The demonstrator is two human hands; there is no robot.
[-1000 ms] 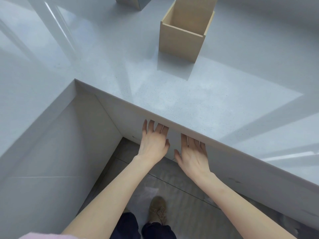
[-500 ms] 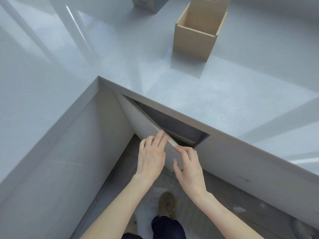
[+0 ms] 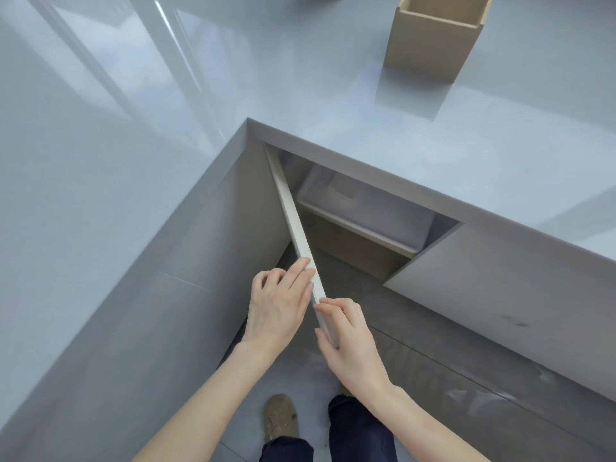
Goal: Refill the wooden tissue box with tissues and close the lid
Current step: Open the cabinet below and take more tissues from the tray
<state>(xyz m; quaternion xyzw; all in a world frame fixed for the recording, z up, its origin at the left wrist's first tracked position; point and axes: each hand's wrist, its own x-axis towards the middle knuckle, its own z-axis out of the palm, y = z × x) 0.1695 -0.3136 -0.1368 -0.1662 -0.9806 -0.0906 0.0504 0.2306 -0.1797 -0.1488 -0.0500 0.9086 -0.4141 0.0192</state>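
Observation:
The wooden tissue box stands open-topped on the grey counter at the upper right, its top cut off by the frame. Below the counter's edge a white cabinet door is swung far out towards me. My left hand grips the door's free edge from the left, fingers over its top. My right hand holds the same edge from the right, just below the left hand. Inside the open cabinet a pale translucent bin sits on a wooden shelf. No tissues are clearly visible.
The counter forms an inner corner around me, with grey cabinet fronts to the left and right. My legs and a brown shoe stand on the grey floor below.
The cabinet door went from closed to wide open, pulled out by both hands. The bin and shelf inside came into sight. My view shifted left and down.

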